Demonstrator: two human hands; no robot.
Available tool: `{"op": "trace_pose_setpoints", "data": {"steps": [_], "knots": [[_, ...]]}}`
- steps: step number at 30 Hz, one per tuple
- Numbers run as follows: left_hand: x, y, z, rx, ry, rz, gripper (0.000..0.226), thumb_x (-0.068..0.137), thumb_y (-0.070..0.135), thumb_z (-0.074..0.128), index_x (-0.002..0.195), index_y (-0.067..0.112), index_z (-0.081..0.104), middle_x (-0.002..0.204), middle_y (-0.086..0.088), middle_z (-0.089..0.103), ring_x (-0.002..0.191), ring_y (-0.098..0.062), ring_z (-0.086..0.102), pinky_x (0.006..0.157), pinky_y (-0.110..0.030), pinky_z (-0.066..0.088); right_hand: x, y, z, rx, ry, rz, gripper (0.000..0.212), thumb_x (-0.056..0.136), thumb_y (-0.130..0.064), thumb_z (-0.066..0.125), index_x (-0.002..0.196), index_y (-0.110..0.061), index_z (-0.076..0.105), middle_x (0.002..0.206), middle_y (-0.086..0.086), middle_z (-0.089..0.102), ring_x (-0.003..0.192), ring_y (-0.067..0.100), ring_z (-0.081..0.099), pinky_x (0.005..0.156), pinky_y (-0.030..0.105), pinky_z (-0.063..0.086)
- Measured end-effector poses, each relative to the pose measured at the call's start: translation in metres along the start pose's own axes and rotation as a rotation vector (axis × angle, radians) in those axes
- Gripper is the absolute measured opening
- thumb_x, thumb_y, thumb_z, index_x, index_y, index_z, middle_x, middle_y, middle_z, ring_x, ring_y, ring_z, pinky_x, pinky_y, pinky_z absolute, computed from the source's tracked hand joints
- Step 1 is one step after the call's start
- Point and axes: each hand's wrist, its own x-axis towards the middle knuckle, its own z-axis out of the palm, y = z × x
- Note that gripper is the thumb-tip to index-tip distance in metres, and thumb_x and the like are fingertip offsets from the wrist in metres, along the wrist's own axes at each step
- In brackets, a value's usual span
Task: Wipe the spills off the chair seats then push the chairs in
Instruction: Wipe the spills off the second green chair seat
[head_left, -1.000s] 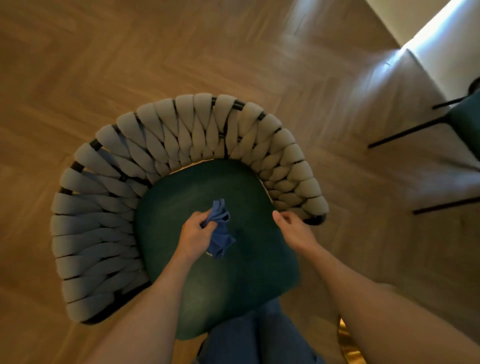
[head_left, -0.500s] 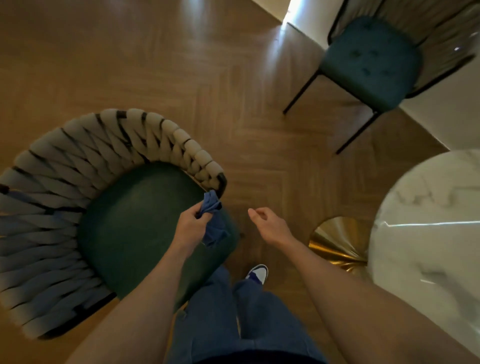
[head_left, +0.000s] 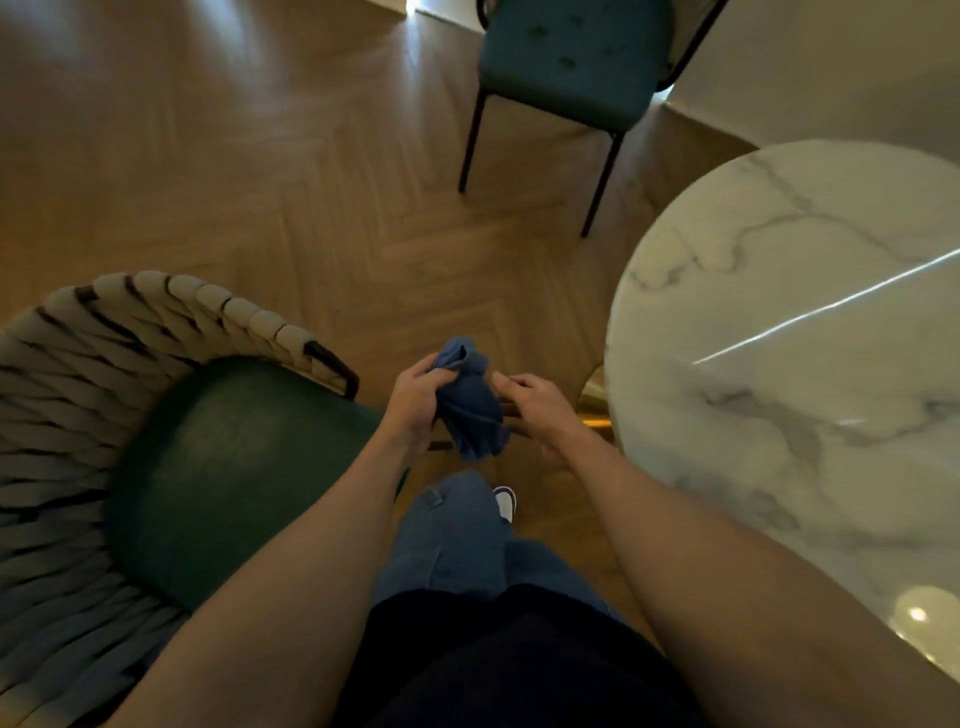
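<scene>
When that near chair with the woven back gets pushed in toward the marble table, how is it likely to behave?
The woven-back chair probably slides rather than rolls; no casters show, and the wood floor looks smooth. Its broad padded back suggests some weight, so likely a firm push. Its legs are hidden, so tipping risk is unclear. The left hand grips the blue cloth, leaving less grip free.

A round white marble table (head_left: 810, 332) stands on herringbone wood floor (head_left: 234, 156), gold base (head_left: 592, 402) beneath

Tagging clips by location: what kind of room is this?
Probably a home dining area: a round marble table, upholstered green chairs around it, and herringbone wood floor.
</scene>
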Motion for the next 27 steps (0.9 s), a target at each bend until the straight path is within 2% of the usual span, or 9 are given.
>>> {"op": "trace_pose_setpoints", "data": {"steps": [3, 5, 8, 9, 11, 14, 18, 22, 27], "knots": [[0.002, 0.010, 0.028, -0.014, -0.110, 0.001, 0.027, 0.092, 0.000, 0.046, 0.107, 0.009, 0.067, 0.103, -0.014, 0.069, 0.091, -0.026, 0.066, 0.075, -0.034, 0.053, -0.005, -0.010, -0.016, 0.315, -0.012, 0.057, 0.040, 0.097, -0.039, 0.063, 0.119, -0.007, 0.064, 0.103, 0.009, 0.069, 0.090, 0.021, 0.065, 0.071, 0.031, 0.053], [0.009, 0.019, 0.042, 0.011, -0.170, 0.018, 0.025, 0.092, 0.001, 0.046, 0.104, 0.010, 0.067, 0.098, -0.012, 0.070, 0.087, -0.024, 0.067, 0.074, -0.033, 0.054, -0.002, -0.019, -0.026, 0.444, -0.040, 0.065, 0.034, 0.097, -0.030, 0.064, 0.121, -0.005, 0.064, 0.101, 0.011, 0.071, 0.085, 0.021, 0.066, 0.067, 0.029, 0.054], [0.026, 0.034, 0.059, 0.092, -0.214, 0.032, 0.013, 0.094, 0.011, 0.056, 0.101, 0.014, 0.065, 0.094, -0.005, 0.069, 0.087, -0.021, 0.066, 0.074, -0.033, 0.054, 0.011, -0.033, -0.043, 0.527, -0.042, 0.028, 0.034, 0.095, -0.017, 0.066, 0.127, -0.007, 0.060, 0.119, 0.017, 0.069, 0.094, 0.025, 0.066, 0.077, 0.035, 0.056], [0.034, 0.040, 0.064, 0.128, -0.213, 0.038, 0.010, 0.093, 0.016, 0.059, 0.102, 0.015, 0.064, 0.097, -0.005, 0.069, 0.090, -0.021, 0.065, 0.075, -0.034, 0.053, 0.016, -0.039, -0.049, 0.541, -0.024, 0.005, 0.034, 0.094, -0.013, 0.067, 0.127, -0.007, 0.058, 0.119, 0.017, 0.068, 0.095, 0.026, 0.066, 0.078, 0.036, 0.056], [0.052, 0.050, 0.075, 0.190, -0.190, 0.061, 0.015, 0.092, 0.022, 0.063, 0.104, 0.013, 0.063, 0.102, -0.007, 0.068, 0.093, -0.023, 0.065, 0.075, -0.034, 0.053, 0.026, -0.052, -0.062, 0.561, -0.002, -0.053, 0.027, 0.093, -0.002, 0.065, 0.118, -0.008, 0.056, 0.110, 0.015, 0.067, 0.091, 0.026, 0.066, 0.073, 0.036, 0.056], [0.083, 0.071, 0.090, 0.219, -0.162, 0.104, 0.016, 0.093, 0.020, 0.063, 0.103, 0.008, 0.062, 0.103, -0.013, 0.067, 0.095, -0.027, 0.064, 0.078, -0.037, 0.055, 0.046, -0.075, -0.079, 0.549, -0.015, -0.130, 0.021, 0.092, 0.009, 0.060, 0.099, -0.009, 0.052, 0.098, 0.013, 0.065, 0.092, 0.028, 0.064, 0.082, 0.040, 0.054], [0.132, 0.106, 0.099, 0.296, -0.171, 0.121, 0.015, 0.092, 0.021, 0.064, 0.103, 0.010, 0.063, 0.106, -0.015, 0.066, 0.101, -0.031, 0.062, 0.092, -0.048, 0.050, 0.083, -0.120, -0.092, 0.514, 0.013, -0.154, 0.021, 0.093, -0.004, 0.065, 0.110, -0.005, 0.053, 0.105, 0.012, 0.065, 0.098, 0.027, 0.063, 0.082, 0.037, 0.054], [0.184, 0.146, 0.104, 0.385, -0.189, 0.163, 0.021, 0.093, 0.027, 0.062, 0.106, 0.011, 0.064, 0.107, -0.014, 0.068, 0.100, -0.026, 0.063, 0.093, -0.050, 0.049, 0.127, -0.175, -0.098, 0.474, 0.081, -0.152, 0.019, 0.099, -0.024, 0.061, 0.116, -0.014, 0.060, 0.118, 0.010, 0.062, 0.114, 0.032, 0.059, 0.092, 0.043, 0.054], [0.240, 0.210, 0.117, 0.448, -0.282, 0.176, 0.023, 0.095, 0.036, 0.058, 0.107, 0.016, 0.062, 0.108, -0.010, 0.069, 0.102, -0.027, 0.065, 0.091, -0.048, 0.053, 0.175, -0.238, -0.104, 0.411, 0.175, -0.229, 0.010, 0.103, -0.026, 0.053, 0.111, -0.025, 0.059, 0.113, 0.006, 0.064, 0.112, 0.032, 0.062, 0.090, 0.052, 0.055]]}}
